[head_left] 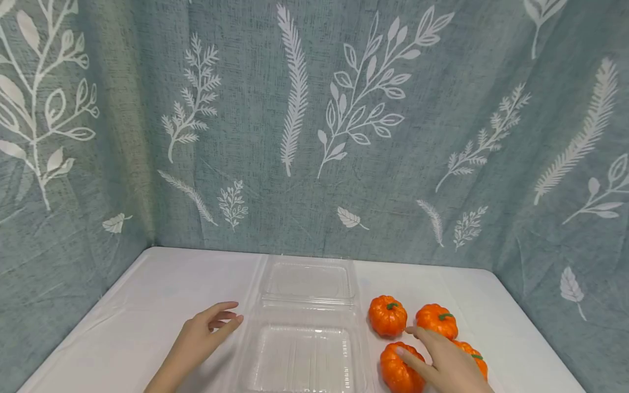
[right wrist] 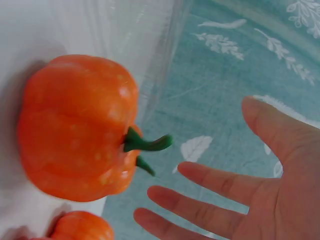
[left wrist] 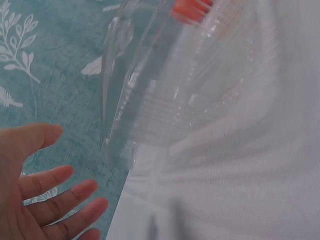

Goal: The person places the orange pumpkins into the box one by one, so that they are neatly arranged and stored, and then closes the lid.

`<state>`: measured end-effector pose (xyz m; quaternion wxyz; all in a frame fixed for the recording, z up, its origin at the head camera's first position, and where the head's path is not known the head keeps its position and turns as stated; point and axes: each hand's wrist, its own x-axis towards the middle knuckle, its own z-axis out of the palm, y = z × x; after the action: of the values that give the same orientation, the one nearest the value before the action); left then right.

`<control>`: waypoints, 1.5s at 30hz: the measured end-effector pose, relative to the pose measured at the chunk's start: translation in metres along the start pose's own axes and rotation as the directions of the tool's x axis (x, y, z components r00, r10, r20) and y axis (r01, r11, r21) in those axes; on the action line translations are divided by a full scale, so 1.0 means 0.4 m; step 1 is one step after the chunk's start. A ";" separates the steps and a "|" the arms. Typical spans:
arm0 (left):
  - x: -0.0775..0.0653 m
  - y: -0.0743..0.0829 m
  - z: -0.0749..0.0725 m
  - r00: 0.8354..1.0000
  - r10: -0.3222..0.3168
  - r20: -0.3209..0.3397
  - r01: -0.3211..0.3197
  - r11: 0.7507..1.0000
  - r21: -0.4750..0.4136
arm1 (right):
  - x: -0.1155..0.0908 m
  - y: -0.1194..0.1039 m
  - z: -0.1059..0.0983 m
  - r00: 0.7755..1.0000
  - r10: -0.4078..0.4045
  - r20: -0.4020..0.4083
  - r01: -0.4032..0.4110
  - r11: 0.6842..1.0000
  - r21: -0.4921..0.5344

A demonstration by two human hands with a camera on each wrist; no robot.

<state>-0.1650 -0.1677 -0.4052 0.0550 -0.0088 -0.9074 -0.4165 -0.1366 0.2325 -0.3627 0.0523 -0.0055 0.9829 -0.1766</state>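
A clear plastic clamshell container [head_left: 304, 311] lies with its lid laid back on the white table, in the middle of the head view. My left hand [head_left: 203, 330] hovers to its left, fingers loosely bent, holding nothing. On the right, my right hand [head_left: 444, 360] is over a group of small orange pumpkins with green stems. Its thumb overlaps the nearest pumpkin [head_left: 400, 371] in the head view. In the right wrist view the fingers are spread and apart from the large-looking pumpkin [right wrist: 80, 127]. Other pumpkins are the back left one [head_left: 387, 316] and the back right one [head_left: 436, 321].
Another pumpkin [head_left: 474, 357] is partly hidden behind my right hand. A white cloth covers the table [head_left: 147, 311]. Blue-green curtains [head_left: 314, 207] with white leaf prints hang behind it and along both sides.
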 end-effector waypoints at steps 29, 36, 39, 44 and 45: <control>0.020 -0.041 0.000 0.979 -0.085 0.188 0.117 0.979 -0.167 | 0.049 0.089 0.032 0.966 -0.089 0.243 0.034 0.975 0.220; 0.031 -0.054 0.013 0.964 -0.034 0.262 0.090 0.975 -0.203 | 0.056 0.109 0.041 0.960 -0.108 0.259 0.023 0.950 0.313; 0.030 -0.057 0.019 0.959 -0.028 0.283 0.094 0.971 -0.221 | 0.059 0.109 0.043 0.955 -0.058 0.291 -0.048 0.937 0.346; 0.029 -0.055 0.033 0.954 -0.076 0.291 0.148 0.962 -0.231 | 0.066 0.112 0.042 0.945 0.005 0.328 -0.152 0.893 0.424; 0.029 -0.053 0.036 0.952 -0.086 0.293 0.158 0.960 -0.232 | 0.067 0.115 0.043 0.942 0.003 0.335 -0.159 0.884 0.439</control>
<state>-0.1792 -0.1711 -0.4292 -0.1016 -0.0180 -0.8443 -0.5259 -0.1612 0.2689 -0.3973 0.2207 0.0196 0.8901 -0.3984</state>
